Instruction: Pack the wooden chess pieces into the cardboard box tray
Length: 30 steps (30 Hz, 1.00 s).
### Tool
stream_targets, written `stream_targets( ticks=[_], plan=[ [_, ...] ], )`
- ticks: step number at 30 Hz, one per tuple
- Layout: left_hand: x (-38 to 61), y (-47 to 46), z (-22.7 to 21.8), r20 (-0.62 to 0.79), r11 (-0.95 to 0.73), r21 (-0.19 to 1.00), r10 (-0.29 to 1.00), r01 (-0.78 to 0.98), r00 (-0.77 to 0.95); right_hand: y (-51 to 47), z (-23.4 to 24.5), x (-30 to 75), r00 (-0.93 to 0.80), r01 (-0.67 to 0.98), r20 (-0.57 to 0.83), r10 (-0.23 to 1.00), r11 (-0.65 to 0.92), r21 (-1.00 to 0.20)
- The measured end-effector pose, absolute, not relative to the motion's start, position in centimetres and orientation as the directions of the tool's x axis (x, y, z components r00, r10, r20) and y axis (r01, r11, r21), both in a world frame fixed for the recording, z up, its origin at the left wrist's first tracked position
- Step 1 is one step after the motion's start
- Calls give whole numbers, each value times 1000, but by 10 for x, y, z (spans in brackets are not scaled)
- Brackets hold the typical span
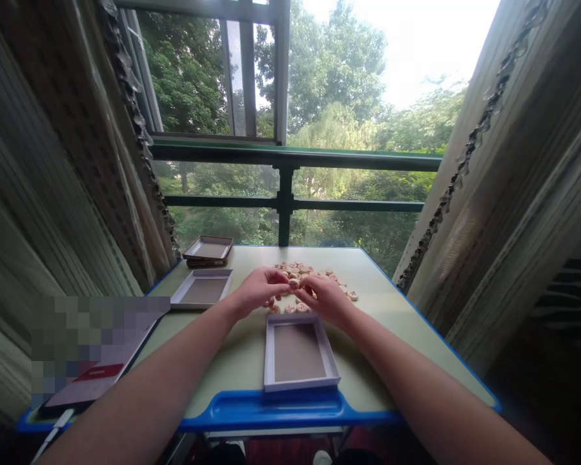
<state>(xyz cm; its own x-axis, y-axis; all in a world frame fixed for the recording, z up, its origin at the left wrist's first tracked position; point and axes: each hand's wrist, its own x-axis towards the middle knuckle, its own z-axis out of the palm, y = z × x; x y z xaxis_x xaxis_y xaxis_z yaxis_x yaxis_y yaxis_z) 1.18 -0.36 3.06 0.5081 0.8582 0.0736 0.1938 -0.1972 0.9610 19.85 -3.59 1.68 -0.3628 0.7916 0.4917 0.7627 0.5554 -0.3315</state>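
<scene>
Several round wooden game discs point(304, 268) with red and dark markings lie scattered on the pale green table point(387, 310). My left hand point(257, 290) and my right hand point(325, 298) meet over the near side of the pile, fingers curled and pinched on discs point(294, 283) between them. Just in front of my hands lies an open shallow white box tray point(270, 354), brown inside and with nothing in it.
A second shallow white tray point(178, 296) lies to the left, and a brown-rimmed tray point(192, 247) rests on a dark box behind it. A tablet or booklet point(101, 378) lies at the near left corner. The table has a blue rim point(271, 413). Curtains hang on both sides of the window.
</scene>
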Motion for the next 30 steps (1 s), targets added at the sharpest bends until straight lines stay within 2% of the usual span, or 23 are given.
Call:
stream_targets(
  ticks=[2,9,24,30],
  plan=[
    [12,-3,29,73,-202,959,852,197,518,-38,19,199,-351,748,507,788,561,-354],
    [11,3,22,216,-343,932,787,120,578,-42,23,200,-375,720,485,790,578,-385],
    [6,0,31,204,-316,941,819,125,537,-41,20,203,-328,728,537,777,570,-382],
    [7,-4,34,172,-335,918,818,211,549,-39,18,200,-335,725,556,761,585,-363]
  ],
)
